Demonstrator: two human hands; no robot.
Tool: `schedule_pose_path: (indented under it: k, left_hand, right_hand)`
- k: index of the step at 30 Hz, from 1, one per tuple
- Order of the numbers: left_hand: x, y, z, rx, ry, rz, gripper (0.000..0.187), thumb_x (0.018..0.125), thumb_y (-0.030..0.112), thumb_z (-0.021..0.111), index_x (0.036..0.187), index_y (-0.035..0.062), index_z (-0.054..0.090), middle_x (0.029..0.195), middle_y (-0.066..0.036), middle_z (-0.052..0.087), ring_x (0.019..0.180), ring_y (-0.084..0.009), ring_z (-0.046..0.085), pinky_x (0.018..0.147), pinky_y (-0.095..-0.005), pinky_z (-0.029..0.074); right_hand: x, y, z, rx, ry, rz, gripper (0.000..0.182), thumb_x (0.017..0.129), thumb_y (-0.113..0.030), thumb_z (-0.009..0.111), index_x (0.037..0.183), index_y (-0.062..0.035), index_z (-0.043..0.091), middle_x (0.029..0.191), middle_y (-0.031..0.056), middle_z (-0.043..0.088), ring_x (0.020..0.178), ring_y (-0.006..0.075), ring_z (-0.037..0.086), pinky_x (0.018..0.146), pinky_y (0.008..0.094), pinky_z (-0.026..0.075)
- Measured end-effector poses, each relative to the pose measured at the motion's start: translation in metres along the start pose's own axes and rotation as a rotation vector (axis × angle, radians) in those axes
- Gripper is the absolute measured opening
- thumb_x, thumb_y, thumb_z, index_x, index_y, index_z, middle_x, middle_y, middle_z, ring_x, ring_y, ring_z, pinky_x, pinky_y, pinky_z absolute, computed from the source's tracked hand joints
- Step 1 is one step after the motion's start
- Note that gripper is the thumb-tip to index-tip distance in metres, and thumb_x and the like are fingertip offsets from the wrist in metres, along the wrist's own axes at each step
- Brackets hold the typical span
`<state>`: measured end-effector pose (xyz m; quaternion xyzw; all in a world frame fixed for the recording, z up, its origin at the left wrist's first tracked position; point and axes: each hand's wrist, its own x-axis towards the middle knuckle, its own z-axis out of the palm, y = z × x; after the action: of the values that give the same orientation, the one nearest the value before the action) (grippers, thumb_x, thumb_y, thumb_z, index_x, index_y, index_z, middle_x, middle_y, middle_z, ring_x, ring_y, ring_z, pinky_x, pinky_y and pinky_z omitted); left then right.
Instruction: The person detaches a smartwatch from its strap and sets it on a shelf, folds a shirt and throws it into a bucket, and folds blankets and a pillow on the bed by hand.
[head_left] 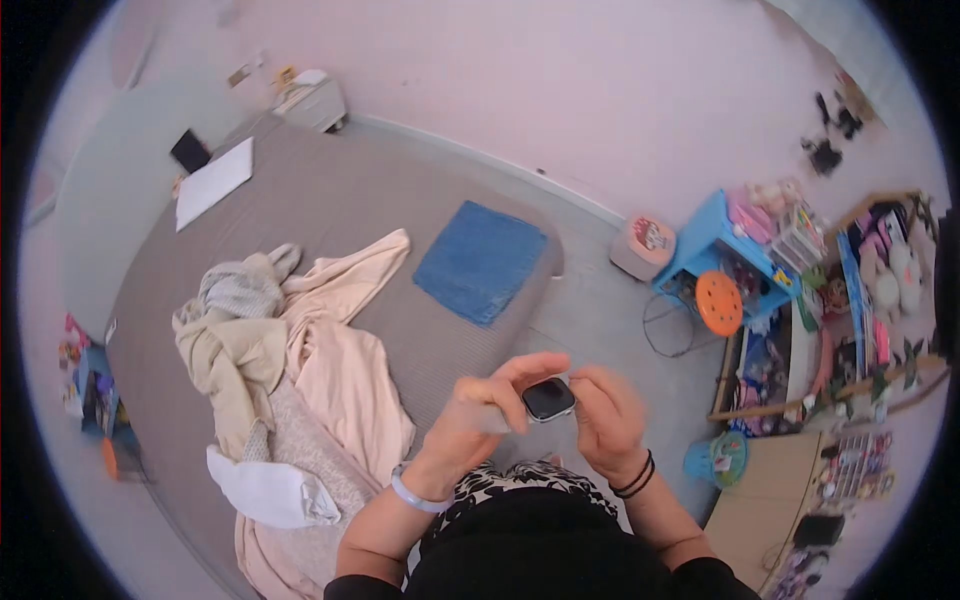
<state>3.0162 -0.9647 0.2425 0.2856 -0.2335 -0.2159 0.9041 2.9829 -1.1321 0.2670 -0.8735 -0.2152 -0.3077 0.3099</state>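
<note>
A smartwatch (548, 399) with a dark square face and a light case is held up in front of my body, its screen facing me. My left hand (478, 415) is closed on it from the left, fingers curled round its side and top. From the right, my right hand (608, 415) pinches at the watch's edge, slightly smeared by motion. The strap is mostly hidden by my fingers. A pale bangle circles my left wrist, and dark bands sit on my right wrist.
On the bed (340, 190) lie a folded blue cloth (482, 262), a heap of pink and beige clothes (345, 375), and a white pillow-like item (215, 185). An orange stool (719, 303), a blue shelf (715, 235), a bin (716, 460) and toy-filled shelving stand to the right.
</note>
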Motion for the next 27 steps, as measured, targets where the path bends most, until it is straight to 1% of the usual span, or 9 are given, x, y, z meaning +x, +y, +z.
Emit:
schedule_pose_path:
  k: [5, 8, 10, 11, 13, 14, 16, 21, 27]
  left_hand:
    - [0.047, -0.069, 0.058, -0.125, -0.134, -0.185, 0.019, 0.078, 0.016, 0.063, 0.063, 0.0060, 0.060, 0.127, -0.022, 0.041, 0.115, -0.0320, 0.041, 0.101, -0.0444, 0.025]
    - [0.077, -0.119, 0.090, -0.111, -0.196, -0.264, 0.023, 0.080, 0.020, 0.062, 0.063, 0.0055, 0.058, 0.127, -0.021, 0.041, 0.115, -0.0319, 0.042, 0.094, -0.0452, 0.036]
    - [0.094, -0.153, 0.111, -0.058, -0.178, -0.336, 0.016, 0.081, 0.020, 0.060, 0.076, 0.0047, 0.058, 0.124, -0.019, 0.044, 0.112, -0.0286, 0.043, 0.079, -0.0414, 0.049]
    - [0.101, -0.170, 0.123, -0.060, -0.194, -0.357, 0.016, 0.081, 0.020, 0.060, 0.076, 0.0047, 0.058, 0.124, -0.019, 0.044, 0.112, -0.0286, 0.043, 0.079, -0.0414, 0.049]
    - [0.115, -0.204, 0.146, -0.082, 0.002, -0.494, 0.019, 0.082, 0.020, 0.058, 0.092, 0.0041, 0.054, 0.117, -0.019, 0.049, 0.105, -0.0263, 0.048, 0.068, -0.0380, 0.052]
    - [0.122, -0.219, 0.154, -0.080, -0.020, -0.517, 0.019, 0.082, 0.020, 0.058, 0.092, 0.0041, 0.054, 0.117, -0.019, 0.049, 0.105, -0.0263, 0.048, 0.068, -0.0380, 0.052]
    - [0.135, -0.250, 0.166, -0.172, 0.065, -0.793, 0.020, 0.082, 0.016, 0.056, 0.100, 0.0072, 0.052, 0.110, -0.020, 0.053, 0.100, -0.0292, 0.053, 0.087, -0.0431, 0.043]
    - [0.153, -0.316, 0.205, -0.015, -0.006, -0.945, 0.041, 0.089, 0.036, 0.044, 0.116, 0.0052, 0.045, 0.111, -0.022, 0.054, 0.101, -0.0306, 0.054, 0.086, -0.0420, 0.044]
    - [0.192, -0.388, 0.227, -0.099, -0.092, -1.203, 0.047, 0.092, 0.041, 0.034, 0.114, 0.0017, 0.046, 0.108, -0.022, 0.056, 0.101, -0.0302, 0.054, 0.087, -0.0413, 0.043]
  right_hand:
    - [-0.041, 0.044, -0.079, -0.132, 0.178, 0.066, 0.014, 0.066, 0.002, 0.058, 0.080, 0.0008, 0.057, 0.082, 0.0121, 0.058, 0.069, 0.0262, 0.058, 0.060, 0.0326, 0.046]
    - [-0.071, 0.073, -0.128, -0.167, 0.200, 0.130, 0.020, 0.071, 0.003, 0.058, 0.091, 0.0019, 0.056, 0.084, 0.0151, 0.058, 0.073, 0.0293, 0.058, 0.063, 0.0330, 0.047]
    - [-0.095, 0.090, -0.154, -0.096, 0.176, 0.335, 0.020, 0.073, 0.001, 0.057, 0.092, 0.0004, 0.055, 0.081, 0.0142, 0.058, 0.067, 0.0280, 0.057, 0.058, 0.0322, 0.046]
    - [-0.109, 0.099, -0.165, -0.109, 0.192, 0.350, 0.020, 0.073, 0.001, 0.057, 0.092, 0.0004, 0.055, 0.081, 0.0142, 0.058, 0.067, 0.0280, 0.057, 0.058, 0.0322, 0.046]
    - [-0.136, 0.115, -0.188, 0.218, 0.083, 0.683, 0.019, 0.079, -0.003, 0.054, 0.098, -0.0013, 0.053, 0.079, 0.0124, 0.058, 0.065, 0.0221, 0.058, 0.057, 0.0300, 0.045]
    - [-0.145, 0.122, -0.204, 0.207, 0.110, 0.696, 0.019, 0.079, -0.003, 0.054, 0.098, -0.0013, 0.053, 0.079, 0.0124, 0.058, 0.065, 0.0221, 0.058, 0.057, 0.0300, 0.045]
    - [-0.166, 0.132, -0.235, 0.670, -0.008, 1.006, 0.016, 0.084, -0.006, 0.050, 0.099, -0.0023, 0.053, 0.077, 0.0072, 0.058, 0.064, 0.0129, 0.056, 0.055, 0.0259, 0.044]
    - [-0.215, 0.150, -0.279, 0.925, 0.189, 1.153, 0.014, 0.086, -0.008, 0.048, 0.096, -0.0015, 0.053, 0.075, 0.0021, 0.057, 0.061, 0.0066, 0.052, 0.052, 0.0203, 0.040]
    - [-0.255, 0.162, -0.314, 1.050, 0.486, 1.248, 0.015, 0.086, -0.012, 0.051, 0.095, -0.0007, 0.054, 0.074, 0.0016, 0.056, 0.059, 0.0068, 0.050, 0.052, 0.0184, 0.039]
